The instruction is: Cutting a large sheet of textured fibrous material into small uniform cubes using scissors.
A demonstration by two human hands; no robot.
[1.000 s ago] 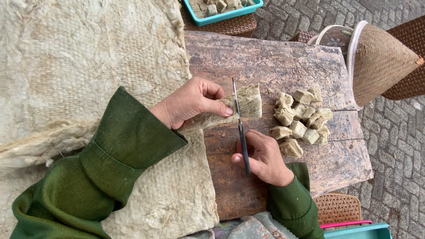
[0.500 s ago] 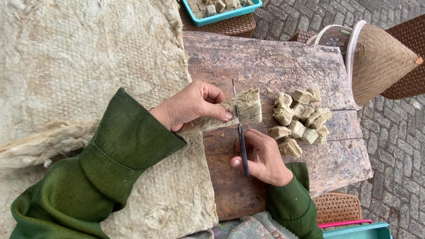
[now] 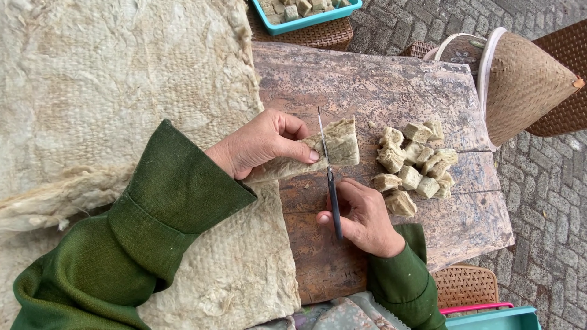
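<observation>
My left hand [image 3: 260,146] presses down a rolled strip of pale fibrous material [image 3: 333,146] on a worn wooden board [image 3: 367,85]. My right hand [image 3: 364,217] grips a thin dark-handled knife [image 3: 330,177], its blade lying across the strip just right of my left fingertips. A pile of several cut beige chunks [image 3: 416,165] lies on the board to the right of the strip. Both arms wear green sleeves.
A big pale fibrous sheet [image 3: 122,91] covers the left side and hangs over the board's left edge. A teal tray with chunks [image 3: 306,12] sits at the top. A conical woven hat [image 3: 526,85] rests at right, a second teal tray [image 3: 495,318] at bottom right, on brick paving.
The knife blade has stayed across the strip while my right hand shifted slightly. My left hand keeps holding the strip in the same place.
</observation>
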